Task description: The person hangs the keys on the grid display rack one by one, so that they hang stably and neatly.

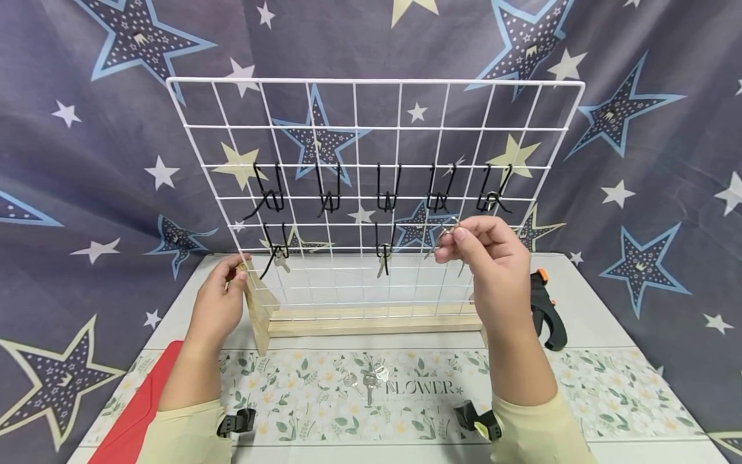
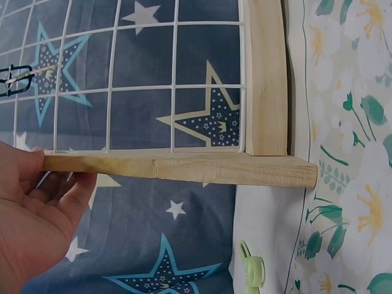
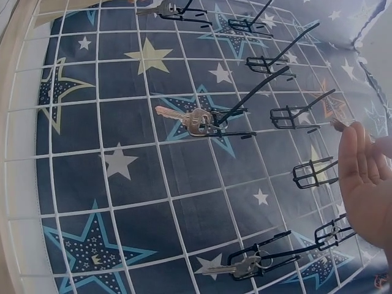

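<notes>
A white wire grid [image 1: 356,129] stands upright in a wooden base [image 1: 371,327]. Several black hooks [image 1: 387,201] are clipped on it in two rows. From the lower-row hooks hang silver keys, one at the left [image 1: 281,261] and one near the middle [image 1: 382,264]; the right wrist view shows a hanging key [image 3: 190,120] closely. My left hand [image 1: 219,303] grips the wooden side piece [image 2: 202,170] at its upper end. In front of the grid's right half, my right hand [image 1: 493,264] pinches a key [image 1: 446,233], partly hidden by the fingers.
Loose keys [image 1: 369,381] lie on the floral table mat [image 1: 278,399] in front of the base. At the left edge is a red folder-like item [image 1: 142,403]. Behind my right forearm lies a black clamp with orange parts [image 1: 547,316]. A star-patterned cloth [image 1: 637,193] hangs behind.
</notes>
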Demonstrator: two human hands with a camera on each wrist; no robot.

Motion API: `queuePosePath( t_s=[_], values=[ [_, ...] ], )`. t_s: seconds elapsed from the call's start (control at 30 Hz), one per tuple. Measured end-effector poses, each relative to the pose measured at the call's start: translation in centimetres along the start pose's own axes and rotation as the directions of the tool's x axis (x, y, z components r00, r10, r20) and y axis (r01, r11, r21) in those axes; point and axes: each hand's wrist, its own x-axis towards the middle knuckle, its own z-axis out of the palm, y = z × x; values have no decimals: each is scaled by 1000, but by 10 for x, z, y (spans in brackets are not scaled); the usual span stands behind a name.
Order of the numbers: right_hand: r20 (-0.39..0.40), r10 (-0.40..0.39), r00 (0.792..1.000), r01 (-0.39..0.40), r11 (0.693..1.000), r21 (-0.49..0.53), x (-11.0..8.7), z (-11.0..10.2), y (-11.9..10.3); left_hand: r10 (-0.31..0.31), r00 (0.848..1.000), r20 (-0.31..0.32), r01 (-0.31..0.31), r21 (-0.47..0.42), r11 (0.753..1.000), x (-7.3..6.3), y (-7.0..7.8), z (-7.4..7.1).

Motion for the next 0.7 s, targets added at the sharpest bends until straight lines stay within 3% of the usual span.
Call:
queuePosePath(
  t_s=[0.37,0.7],
  values=[
    [-39,33,999,-36,995,-93,8,0,10,-5,1000,2,5,11,1000,0,0,1],
    [-61,85,995,-96,972,-213,16,-1,17,4,1000,-7,-4,13,1000,0,0,1]
  ],
)
